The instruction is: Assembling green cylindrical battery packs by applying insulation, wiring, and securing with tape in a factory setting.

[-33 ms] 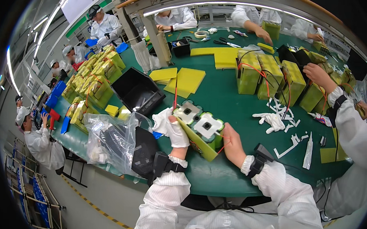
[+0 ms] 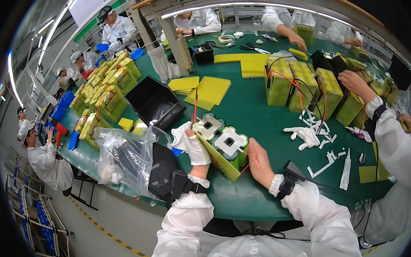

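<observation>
Near the table's front edge, I hold a battery pack between both hands. White square pads with dark centres cover its top, a yellow-green board lies against its near side, and red wires run from it. My left hand, in a white glove with bare fingertips, is closed on the left side. My bare right hand is closed on the right side, beside a red wire. The fingers' far ends are hidden behind the pack.
A black bin and yellow sheets lie beyond the pack. A clear plastic bag sits left. Wrapped yellow packs, a white glove and white strips lie right. A co-worker's hand reaches in there.
The battery pack and both hands have shifted very slightly left. My grip on the pack looks the same.
</observation>
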Demonstrator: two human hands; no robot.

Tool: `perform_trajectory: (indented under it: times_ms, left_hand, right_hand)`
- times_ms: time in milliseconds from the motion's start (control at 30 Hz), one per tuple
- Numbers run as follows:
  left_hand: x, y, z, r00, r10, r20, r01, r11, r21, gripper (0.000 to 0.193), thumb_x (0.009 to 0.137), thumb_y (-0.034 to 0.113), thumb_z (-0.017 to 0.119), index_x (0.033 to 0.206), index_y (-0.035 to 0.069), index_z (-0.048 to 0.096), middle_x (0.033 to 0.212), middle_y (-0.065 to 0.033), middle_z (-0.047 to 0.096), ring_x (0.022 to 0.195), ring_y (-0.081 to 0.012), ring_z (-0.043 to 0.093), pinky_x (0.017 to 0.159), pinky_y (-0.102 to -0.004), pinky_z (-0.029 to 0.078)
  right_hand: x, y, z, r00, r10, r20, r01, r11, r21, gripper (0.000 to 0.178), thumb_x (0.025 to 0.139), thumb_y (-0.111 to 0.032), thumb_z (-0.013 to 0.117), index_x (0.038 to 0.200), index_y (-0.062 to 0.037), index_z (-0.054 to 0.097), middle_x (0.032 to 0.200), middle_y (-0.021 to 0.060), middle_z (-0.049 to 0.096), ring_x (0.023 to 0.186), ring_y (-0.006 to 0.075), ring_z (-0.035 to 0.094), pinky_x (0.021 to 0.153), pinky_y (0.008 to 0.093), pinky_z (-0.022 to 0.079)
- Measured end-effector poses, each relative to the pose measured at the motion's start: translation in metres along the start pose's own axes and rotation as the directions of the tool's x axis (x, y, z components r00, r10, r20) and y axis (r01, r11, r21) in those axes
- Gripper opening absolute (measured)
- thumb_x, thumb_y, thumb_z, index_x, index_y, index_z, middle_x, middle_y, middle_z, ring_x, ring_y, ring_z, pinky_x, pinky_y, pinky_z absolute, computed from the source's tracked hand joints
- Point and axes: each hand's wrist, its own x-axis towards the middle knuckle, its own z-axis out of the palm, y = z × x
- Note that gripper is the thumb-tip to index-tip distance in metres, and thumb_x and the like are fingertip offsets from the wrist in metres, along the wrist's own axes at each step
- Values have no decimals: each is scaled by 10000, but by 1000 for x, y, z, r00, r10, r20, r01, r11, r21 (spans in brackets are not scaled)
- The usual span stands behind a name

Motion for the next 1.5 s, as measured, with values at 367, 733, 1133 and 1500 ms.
perform_trajectory:
  times_ms: [367,733,1133,1500]
  left_hand:
    - [0,16,5,981,57,-185,-40,995,95,563,999,556,339,1002,34,550,933,-40,604,826,-118,573,775,-263,478]
    - [-3,30,7,979,-62,-195,81,993,88,557,1034,490,287,1098,12,567,1017,-55,605,909,-141,561,844,-278,444]
    - [-3,9,-6,954,-29,-299,59,994,93,496,995,542,362,1061,76,517,1062,-105,625,950,-246,625,861,-372,508]
    - [-3,16,2,937,-119,-327,127,992,3,521,983,577,329,1078,92,493,1097,-134,609,970,-302,623,849,-437,530]
  right_hand:
    - [136,82,10,972,-136,-189,93,971,-220,202,898,-159,577,1008,9,559,967,172,592,909,313,583,814,380,473]
    - [210,115,26,949,-144,-282,-72,768,-636,324,823,-154,614,1125,-52,556,1185,152,546,1129,335,501,952,449,415]
    - [283,144,34,932,-315,-178,6,505,-863,600,822,-225,631,1350,-17,438,1412,214,411,1316,359,388,1079,441,319]
    - [307,156,13,961,-200,-190,-125,300,-946,387,831,-389,652,1042,-65,628,1026,83,617,1007,250,556,870,425,390]
